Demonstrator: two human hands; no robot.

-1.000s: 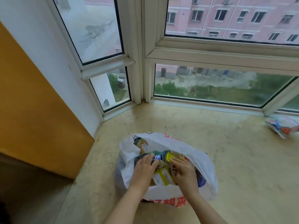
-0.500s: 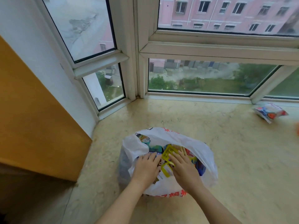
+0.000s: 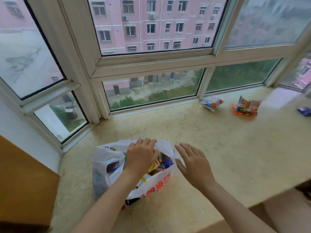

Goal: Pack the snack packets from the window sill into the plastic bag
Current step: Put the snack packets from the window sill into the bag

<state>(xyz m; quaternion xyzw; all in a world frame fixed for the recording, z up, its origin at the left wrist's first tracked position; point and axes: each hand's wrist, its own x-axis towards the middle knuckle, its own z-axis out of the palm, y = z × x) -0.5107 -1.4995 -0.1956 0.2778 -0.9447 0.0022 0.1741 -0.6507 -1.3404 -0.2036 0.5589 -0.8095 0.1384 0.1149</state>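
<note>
Upstairs flat, bay window (image 3: 151, 64) (apartment blocks opposite)

Head cam, 2 hands in view: left hand (image 3: 140, 156), right hand (image 3: 193, 161). Both bare, no gloves, rings or watch seen. Forearms bare to frame edge, no sleeves visible. Nails short, unpainted as far as blur allows. Bare knee/thigh at lower R corner.
</note>
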